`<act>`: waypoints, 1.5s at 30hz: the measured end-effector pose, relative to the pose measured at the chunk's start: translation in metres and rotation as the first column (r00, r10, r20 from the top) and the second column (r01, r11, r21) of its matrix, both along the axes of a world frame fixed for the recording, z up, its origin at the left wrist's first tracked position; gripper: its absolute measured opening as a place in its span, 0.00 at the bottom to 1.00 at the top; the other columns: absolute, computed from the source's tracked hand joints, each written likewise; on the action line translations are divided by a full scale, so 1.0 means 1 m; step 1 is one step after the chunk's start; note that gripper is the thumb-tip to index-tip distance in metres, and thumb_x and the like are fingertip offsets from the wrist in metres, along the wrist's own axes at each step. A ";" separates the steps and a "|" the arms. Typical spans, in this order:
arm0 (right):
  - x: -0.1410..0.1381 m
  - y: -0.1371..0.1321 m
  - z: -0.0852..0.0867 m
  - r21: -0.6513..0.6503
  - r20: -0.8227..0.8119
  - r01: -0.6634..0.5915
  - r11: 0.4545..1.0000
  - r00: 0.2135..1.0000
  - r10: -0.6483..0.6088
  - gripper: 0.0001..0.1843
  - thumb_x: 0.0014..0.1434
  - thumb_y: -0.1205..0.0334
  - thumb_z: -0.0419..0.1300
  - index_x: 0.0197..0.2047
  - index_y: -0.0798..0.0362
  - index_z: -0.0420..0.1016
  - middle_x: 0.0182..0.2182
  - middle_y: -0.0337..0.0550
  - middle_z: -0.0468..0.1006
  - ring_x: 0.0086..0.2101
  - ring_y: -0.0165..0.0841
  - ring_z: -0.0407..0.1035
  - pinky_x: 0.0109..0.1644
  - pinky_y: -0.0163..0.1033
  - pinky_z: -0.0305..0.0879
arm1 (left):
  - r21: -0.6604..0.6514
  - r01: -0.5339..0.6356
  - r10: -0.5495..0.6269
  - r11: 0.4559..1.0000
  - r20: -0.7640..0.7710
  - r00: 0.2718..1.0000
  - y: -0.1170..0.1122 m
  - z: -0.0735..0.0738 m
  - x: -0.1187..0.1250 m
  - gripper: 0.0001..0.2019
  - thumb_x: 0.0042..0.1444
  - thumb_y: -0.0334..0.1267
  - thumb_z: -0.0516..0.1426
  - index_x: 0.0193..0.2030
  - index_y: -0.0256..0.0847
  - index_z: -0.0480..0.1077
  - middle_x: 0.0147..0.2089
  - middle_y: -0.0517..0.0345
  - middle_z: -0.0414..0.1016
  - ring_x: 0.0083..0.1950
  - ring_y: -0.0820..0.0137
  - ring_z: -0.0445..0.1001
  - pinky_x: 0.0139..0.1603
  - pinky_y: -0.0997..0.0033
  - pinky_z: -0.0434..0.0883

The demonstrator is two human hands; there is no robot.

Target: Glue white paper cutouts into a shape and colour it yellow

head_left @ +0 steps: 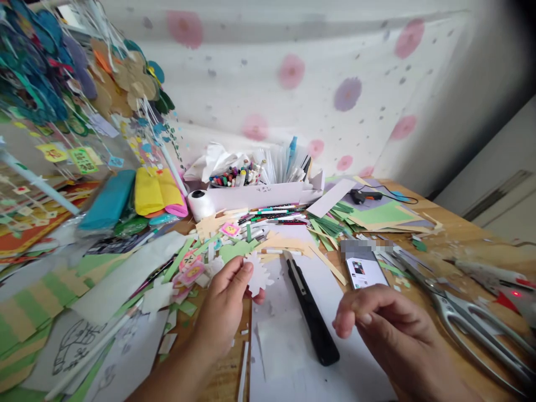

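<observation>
My left hand [231, 290] pinches a white paper cutout with a toothed, gear-like edge [258, 274] between thumb and fingers. To the right, my right hand [389, 324] hovers over the table with its fingers curled and thumb drawn in; whether anything small sits in that pinch is hidden. Between the hands, a black utility knife [312, 312] lies on a white sheet [285, 335], its blade pointing away from me. A smaller white piece of paper [278, 349] rests beside the knife. Just beyond my right hand lies a phone [363, 267] with its screen lit.
Large scissors [460, 318] and a white tool with a red light [498, 279] lie at right. Green and tan paper scraps [234, 249] cover the middle. Behind stand a box of pens [268, 194] and a glue gun [364, 195]. Paper decorations [46, 72] hang at left.
</observation>
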State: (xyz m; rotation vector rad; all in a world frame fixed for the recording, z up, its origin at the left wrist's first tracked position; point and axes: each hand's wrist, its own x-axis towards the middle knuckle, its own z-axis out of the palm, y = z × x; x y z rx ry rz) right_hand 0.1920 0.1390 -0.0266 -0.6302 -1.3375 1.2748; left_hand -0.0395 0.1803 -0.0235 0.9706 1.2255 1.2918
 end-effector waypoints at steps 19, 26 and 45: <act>0.002 -0.089 -0.013 -0.116 0.309 -0.026 0.993 0.949 0.061 0.15 0.58 0.49 0.64 0.31 0.52 0.69 0.23 0.40 0.77 0.26 0.28 0.69 0.30 0.31 0.62 | 0.118 0.334 -0.332 0.935 -0.041 0.943 -0.010 0.006 0.010 0.12 0.45 0.42 0.65 0.26 0.39 0.69 0.24 0.65 0.70 0.28 0.71 0.72 0.32 0.69 0.73; -0.019 -0.108 0.016 0.084 0.771 -0.242 0.967 0.631 0.091 0.11 0.63 0.57 0.57 0.33 0.53 0.77 0.34 0.47 0.76 0.34 0.31 0.70 0.35 0.32 0.64 | 0.179 0.328 -0.309 0.927 -0.127 0.943 -0.008 0.007 0.005 0.09 0.57 0.40 0.60 0.31 0.37 0.70 0.27 0.66 0.69 0.25 0.75 0.68 0.26 0.72 0.70; -0.037 -0.025 0.003 0.502 0.853 -0.020 0.865 0.178 -0.491 0.11 0.61 0.69 0.57 0.45 0.52 0.76 0.45 0.51 0.74 0.46 0.44 0.65 0.51 0.51 0.64 | 0.054 0.532 -0.479 0.845 -0.365 0.798 -0.004 0.023 -0.008 0.08 0.46 0.41 0.62 0.23 0.43 0.69 0.25 0.65 0.68 0.35 0.63 0.69 0.35 0.69 0.65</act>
